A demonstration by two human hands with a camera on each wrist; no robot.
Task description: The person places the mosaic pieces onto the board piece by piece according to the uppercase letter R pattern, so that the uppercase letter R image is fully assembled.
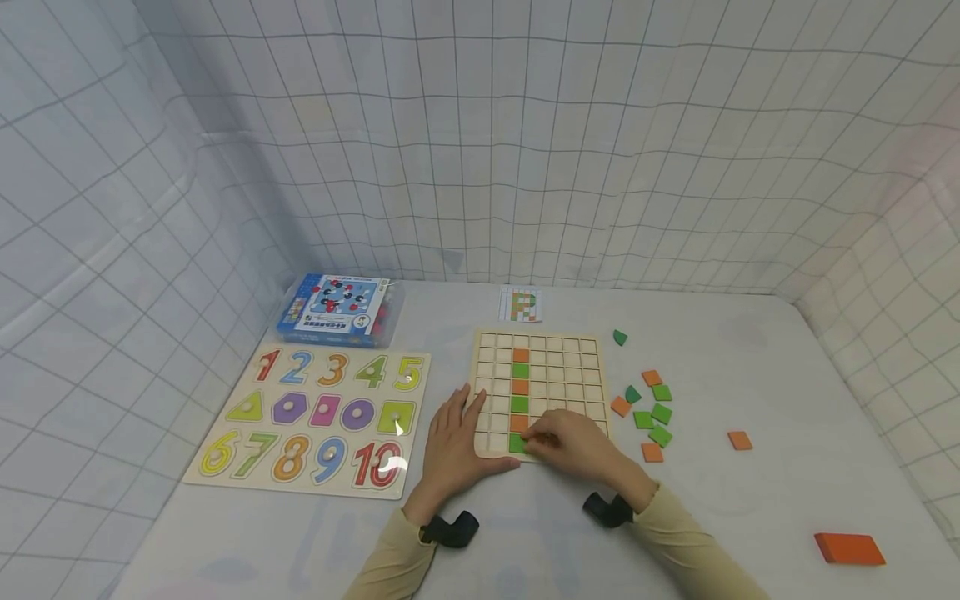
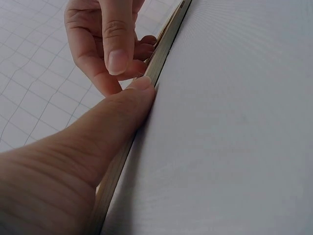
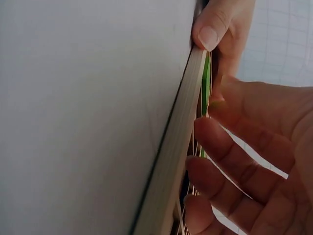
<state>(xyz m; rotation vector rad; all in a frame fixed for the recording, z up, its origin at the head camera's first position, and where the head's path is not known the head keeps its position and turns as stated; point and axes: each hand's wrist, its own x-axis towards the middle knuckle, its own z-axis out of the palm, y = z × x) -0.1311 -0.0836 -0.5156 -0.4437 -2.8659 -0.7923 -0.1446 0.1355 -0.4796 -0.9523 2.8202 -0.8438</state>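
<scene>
A wooden grid board (image 1: 562, 374) lies before me, with a column of alternating orange and green square tiles (image 1: 520, 387) in it. My left hand (image 1: 452, 446) rests at its lower left corner, fingers extended over the left side and thumb along the near edge. In the left wrist view that thumb (image 2: 122, 107) presses on the wooden edge. My right hand (image 1: 573, 446) is over the near edge, thumb and index finger pinching at the lowest green tile (image 1: 517, 443). From the right wrist, this green tile (image 3: 206, 83) shows beside the index fingertip, the other fingers loosely bent.
Loose green and orange tiles (image 1: 661, 413) lie right of the board, one orange tile (image 1: 739, 440) farther out. A pattern card (image 1: 521, 304) lies behind it. Left are a number puzzle (image 1: 307, 425) and a boxed set (image 1: 341, 310). An orange block (image 1: 850, 549) sits at near right.
</scene>
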